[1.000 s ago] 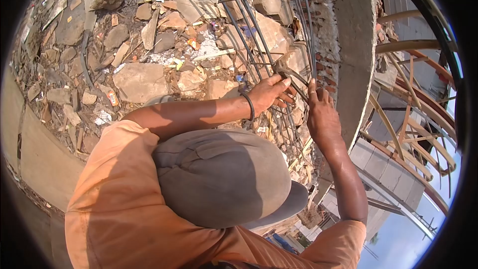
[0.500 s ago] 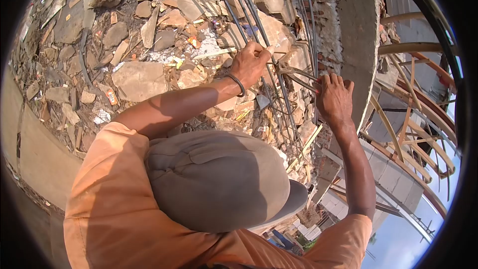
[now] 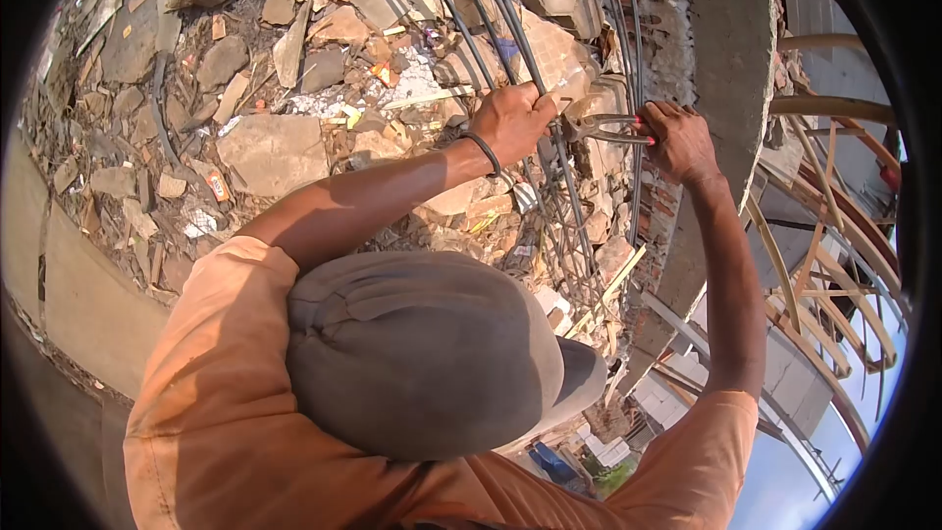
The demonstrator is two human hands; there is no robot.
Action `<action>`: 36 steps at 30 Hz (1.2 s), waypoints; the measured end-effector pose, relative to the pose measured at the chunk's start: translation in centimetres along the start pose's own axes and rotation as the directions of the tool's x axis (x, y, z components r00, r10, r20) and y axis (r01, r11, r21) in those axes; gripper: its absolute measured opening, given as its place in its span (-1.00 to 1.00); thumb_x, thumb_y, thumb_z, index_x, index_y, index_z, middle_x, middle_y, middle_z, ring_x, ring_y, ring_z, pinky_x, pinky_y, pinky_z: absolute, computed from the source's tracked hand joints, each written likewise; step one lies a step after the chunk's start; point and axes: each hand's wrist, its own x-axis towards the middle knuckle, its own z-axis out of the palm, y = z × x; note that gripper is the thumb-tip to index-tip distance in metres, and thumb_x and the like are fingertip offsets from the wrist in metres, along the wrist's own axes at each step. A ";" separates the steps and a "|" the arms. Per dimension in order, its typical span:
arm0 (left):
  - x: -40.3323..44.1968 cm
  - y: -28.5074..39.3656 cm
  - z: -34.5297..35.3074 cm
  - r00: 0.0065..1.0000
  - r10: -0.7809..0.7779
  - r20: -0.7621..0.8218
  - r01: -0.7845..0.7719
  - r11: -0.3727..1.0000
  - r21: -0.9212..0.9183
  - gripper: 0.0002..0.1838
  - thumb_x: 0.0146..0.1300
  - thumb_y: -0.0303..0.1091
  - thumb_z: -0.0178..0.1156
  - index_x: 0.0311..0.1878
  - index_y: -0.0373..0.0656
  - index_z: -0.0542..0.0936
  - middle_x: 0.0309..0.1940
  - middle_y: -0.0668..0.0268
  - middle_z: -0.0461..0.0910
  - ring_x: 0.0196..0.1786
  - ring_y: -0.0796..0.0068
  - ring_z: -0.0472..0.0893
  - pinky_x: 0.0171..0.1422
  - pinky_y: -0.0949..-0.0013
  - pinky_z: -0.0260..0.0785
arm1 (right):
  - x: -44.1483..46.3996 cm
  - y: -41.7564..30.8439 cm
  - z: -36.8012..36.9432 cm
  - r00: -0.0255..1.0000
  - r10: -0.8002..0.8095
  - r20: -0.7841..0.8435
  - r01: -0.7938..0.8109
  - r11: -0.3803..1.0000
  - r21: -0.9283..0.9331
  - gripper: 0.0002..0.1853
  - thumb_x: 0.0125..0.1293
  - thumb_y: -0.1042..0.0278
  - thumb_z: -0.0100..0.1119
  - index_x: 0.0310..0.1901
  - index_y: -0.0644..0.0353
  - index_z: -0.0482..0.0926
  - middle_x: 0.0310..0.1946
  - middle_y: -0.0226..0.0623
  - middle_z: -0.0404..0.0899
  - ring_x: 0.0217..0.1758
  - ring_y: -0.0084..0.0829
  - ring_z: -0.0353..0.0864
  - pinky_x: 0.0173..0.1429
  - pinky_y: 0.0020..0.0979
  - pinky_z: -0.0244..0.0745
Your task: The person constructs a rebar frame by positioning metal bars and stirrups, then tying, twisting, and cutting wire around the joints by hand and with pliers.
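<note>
Bent round the steel bars, my left hand (image 3: 512, 124) is closed, with a dark band at its wrist; what its fingertips pinch is too small to make out. The long dark steel bars (image 3: 478, 15) run from the top edge down past that hand. To the right, my right hand (image 3: 679, 144) grips the red-tipped handles of metal pincers (image 3: 587, 127). The pincers lie nearly level, their head beside the bars and close to my left fingers. Their jaw tips are hard to tell apart from the bars.
Broken concrete and rubble (image 3: 275, 155) cover the ground at left and behind the bars. A rough concrete wall edge (image 3: 724, 49) stands at right, with curved wooden pieces (image 3: 834, 108) beyond. A grey cap (image 3: 422, 353) and orange shirt (image 3: 226, 412) fill the lower view.
The pincers have swung from a slant to nearly level, and my right hand has moved up and right. My left hand first moved up along the bars, then slightly right.
</note>
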 end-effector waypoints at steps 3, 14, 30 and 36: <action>0.6 -1.7 0.9 0.998 0.040 -0.054 -0.041 0.999 -0.003 -0.58 0.37 -0.11 0.09 -0.33 -0.38 0.54 -0.58 0.15 0.59 -0.56 0.44 0.63 -0.47 0.36 0.46 | -0.3 0.2 0.7 0.999 -0.030 -0.032 0.030 1.000 0.004 -0.80 0.35 0.16 0.07 -0.21 0.10 0.52 -0.33 -0.30 0.58 -0.15 -0.21 0.60 -0.08 -0.16 0.46; 0.9 -2.7 0.0 0.990 0.142 -0.010 -0.137 0.970 0.200 -0.54 0.39 -0.08 0.04 -0.31 -0.38 0.58 -0.61 0.10 0.57 -0.56 0.42 0.61 -0.39 0.31 0.47 | -8.2 -14.4 -0.5 0.649 -0.073 0.757 -0.729 -0.346 0.591 -0.60 0.43 0.04 0.09 -0.28 0.30 0.52 -0.56 -0.35 0.46 -0.53 -0.47 0.48 -0.37 -0.34 0.49; -5.5 0.8 7.0 0.844 -0.186 0.504 0.537 0.282 -0.795 -0.58 0.43 -0.02 0.04 -0.01 -0.25 0.42 -0.07 0.01 0.59 0.13 0.09 0.58 0.25 0.10 0.44 | -9.4 -15.7 -4.7 0.775 0.292 0.560 -0.625 0.227 0.747 -0.59 0.28 0.28 0.22 0.00 0.42 0.37 -0.33 -0.04 0.58 -0.31 -0.13 0.67 -0.22 -0.19 0.66; -5.5 0.7 9.1 0.900 -0.203 0.385 0.426 0.235 -0.874 -0.64 0.41 -0.07 0.08 -0.06 -0.22 0.43 -0.19 0.05 0.61 0.03 0.11 0.63 0.20 0.11 0.46 | -10.6 -18.4 -2.9 0.780 0.547 0.304 -0.606 0.782 0.149 -0.31 0.33 0.14 0.10 0.32 0.47 0.14 -0.06 0.10 0.45 0.01 -0.02 0.56 -0.02 -0.14 0.55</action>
